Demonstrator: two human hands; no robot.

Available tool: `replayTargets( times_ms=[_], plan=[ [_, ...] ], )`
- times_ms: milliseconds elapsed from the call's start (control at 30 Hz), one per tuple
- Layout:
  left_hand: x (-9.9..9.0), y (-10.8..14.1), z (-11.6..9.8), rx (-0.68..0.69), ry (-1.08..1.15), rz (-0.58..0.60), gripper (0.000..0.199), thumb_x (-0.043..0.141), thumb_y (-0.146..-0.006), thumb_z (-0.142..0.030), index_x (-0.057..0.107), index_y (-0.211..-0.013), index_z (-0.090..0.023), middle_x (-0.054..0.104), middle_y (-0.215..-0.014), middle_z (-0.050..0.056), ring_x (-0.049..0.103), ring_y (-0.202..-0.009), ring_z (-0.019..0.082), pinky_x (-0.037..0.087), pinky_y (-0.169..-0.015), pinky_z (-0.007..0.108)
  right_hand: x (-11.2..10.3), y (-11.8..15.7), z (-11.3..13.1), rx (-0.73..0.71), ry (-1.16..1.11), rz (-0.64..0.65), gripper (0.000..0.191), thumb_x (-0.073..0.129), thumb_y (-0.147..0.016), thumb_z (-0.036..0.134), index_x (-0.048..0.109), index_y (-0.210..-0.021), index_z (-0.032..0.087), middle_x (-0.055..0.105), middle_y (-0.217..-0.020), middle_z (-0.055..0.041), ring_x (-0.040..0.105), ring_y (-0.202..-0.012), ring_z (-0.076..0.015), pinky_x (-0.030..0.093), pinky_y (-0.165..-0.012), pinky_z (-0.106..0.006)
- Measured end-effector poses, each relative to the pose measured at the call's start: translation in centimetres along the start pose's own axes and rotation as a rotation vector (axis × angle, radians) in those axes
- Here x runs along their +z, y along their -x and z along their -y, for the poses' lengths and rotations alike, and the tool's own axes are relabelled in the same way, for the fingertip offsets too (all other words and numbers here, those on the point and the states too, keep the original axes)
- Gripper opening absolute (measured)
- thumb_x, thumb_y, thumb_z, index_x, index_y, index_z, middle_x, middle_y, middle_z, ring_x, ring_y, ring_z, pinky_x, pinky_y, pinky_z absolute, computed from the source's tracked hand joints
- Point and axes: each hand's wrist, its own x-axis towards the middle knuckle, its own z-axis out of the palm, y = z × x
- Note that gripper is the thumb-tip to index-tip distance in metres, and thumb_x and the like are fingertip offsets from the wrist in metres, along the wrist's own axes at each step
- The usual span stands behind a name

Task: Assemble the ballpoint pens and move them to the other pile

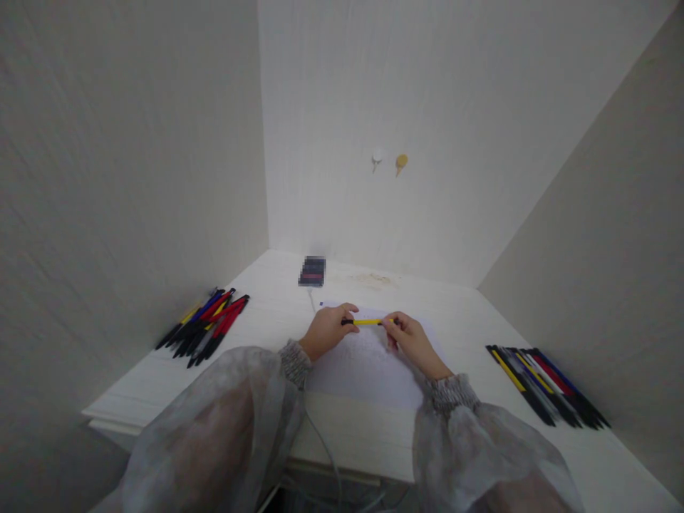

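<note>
Between my two hands a yellow and black pen lies level, over a sheet of paper. My left hand pinches its black left end between thumb and fingers. At the other end, my right hand grips the pen near its black part, fingers curled. Much of the right end is hidden by those fingers. The paper rests on the white table, and its marks are too faint to read.
Several mixed-colour pens lie in a loose heap at the left wall. More pens lie side by side at the right. A blurred dark device with a cable sits at the back. Two hooks are on the rear wall.
</note>
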Motion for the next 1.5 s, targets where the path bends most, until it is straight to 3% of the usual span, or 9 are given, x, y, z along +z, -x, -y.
replayTargets(
  times_ms=[100, 300, 500, 733, 867, 967, 1100, 1367, 1500],
  plan=[
    [0.0, 0.0, -0.1, 0.005, 0.006, 0.0, 0.032, 0.06, -0.066, -0.03, 0.056, -0.096, -0.02, 0.064, -0.086, -0.001, 0.059, -0.076, 0.012, 0.042, -0.071, 0.022, 0.1, -0.1, 0.4, -0.063, -0.15, 0.011, 0.032, 0.063, -0.059, 0.04, 0.052, -0.079, 0.017, 0.058, -0.057, 0.0033, 0.052, -0.043, -0.0095, 0.042, -0.046, -0.023],
    [0.1, 0.1, -0.6, 0.044, -0.116, -0.005, 0.031, 0.057, -0.069, -0.03, 0.055, -0.099, -0.021, 0.065, -0.083, -0.001, 0.058, -0.077, 0.015, 0.041, -0.071, 0.025, 0.2, -0.1, -0.2, 0.024, -0.152, -0.029, 0.034, 0.049, -0.072, 0.046, 0.047, -0.057, 0.016, 0.051, -0.037, 0.0029, 0.045, -0.029, -0.0087, 0.035, -0.035, -0.021],
    [0.3, 0.2, -0.7, 0.088, -0.135, 0.028, 0.034, 0.056, -0.07, -0.034, 0.053, -0.102, -0.022, 0.064, -0.089, 0.0, 0.057, -0.081, 0.016, 0.041, -0.076, 0.027, 0.2, -0.4, -0.4, 0.04, -0.279, -0.066, 0.029, 0.056, -0.068, 0.043, 0.05, -0.06, 0.016, 0.053, -0.041, 0.003, 0.048, -0.035, -0.0095, 0.042, -0.044, -0.023],
    [1.3, -0.3, 1.1, 0.179, 0.028, -0.018, 0.079, 0.07, -0.053, -0.035, 0.035, -0.121, -0.018, 0.047, -0.119, 0.009, 0.045, -0.105, 0.021, 0.034, -0.091, 0.034, -3.2, -2.1, -2.0, 0.005, -0.825, -0.407, 0.015, 0.065, -0.063, 0.028, 0.056, -0.069, 0.017, 0.058, -0.061, 0.0033, 0.054, -0.054, -0.0078, 0.048, -0.058, -0.021],
    [1.7, -0.6, 2.0, 0.101, 0.108, -0.089, 0.067, 0.066, -0.058, -0.036, 0.039, -0.116, -0.016, 0.049, -0.112, 0.01, 0.05, -0.095, 0.019, 0.039, -0.084, 0.033, -5.8, -2.8, -3.0, 0.027, -1.066, -0.464, 0.013, 0.053, -0.074, 0.029, 0.051, -0.066, 0.018, 0.059, -0.066, -0.0001, 0.058, -0.065, -0.0107, 0.049, -0.062, -0.026],
    [1.9, -0.7, 2.3, -0.006, 0.148, -0.061, 0.048, 0.058, -0.067, -0.035, 0.046, -0.108, -0.015, 0.057, -0.093, 0.006, 0.054, -0.077, 0.014, 0.044, -0.073, 0.028, -7.0, -2.7, -3.5, 0.026, -1.199, -0.455, 0.018, 0.041, -0.08, 0.03, 0.051, -0.071, 0.018, 0.054, -0.055, 0.0014, 0.052, -0.048, -0.0077, 0.046, -0.048, -0.022],
    [1.8, -0.6, 2.5, -0.044, 0.127, 0.02, 0.031, 0.051, -0.072, -0.035, 0.055, -0.095, -0.015, 0.06, -0.074, 0.001, 0.055, -0.067, 0.012, 0.043, -0.066, 0.024, -7.8, -2.0, -4.1, -0.015, -1.281, -0.39, 0.034, 0.034, -0.078, 0.043, 0.046, -0.06, 0.017, 0.039, -0.042, 0.006, 0.031, -0.029, -0.0041, 0.026, -0.028, -0.017],
    [1.6, -0.6, 2.5, -0.04, 0.08, 0.015, 0.027, 0.049, -0.072, -0.032, 0.058, -0.092, -0.015, 0.062, -0.074, 0.002, 0.056, -0.068, 0.013, 0.043, -0.066, 0.023, -8.3, -2.0, -4.2, -0.028, -1.245, -0.479, 0.019, 0.035, -0.07, 0.029, 0.046, -0.06, 0.017, 0.034, -0.041, 0.0077, 0.023, -0.025, -0.0028, 0.02, -0.026, -0.016],
    [1.6, -0.6, 2.4, -0.045, 0.071, 0.009, 0.027, 0.049, -0.072, -0.032, 0.058, -0.092, -0.015, 0.062, -0.075, 0.002, 0.056, -0.069, 0.012, 0.043, -0.067, 0.023, -8.1, -2.1, -4.2, -0.025, -1.238, -0.482, 0.023, 0.035, -0.07, 0.033, 0.046, -0.06, 0.017, 0.036, -0.042, 0.007, 0.024, -0.026, -0.0024, 0.021, -0.026, -0.016]
  ],
)
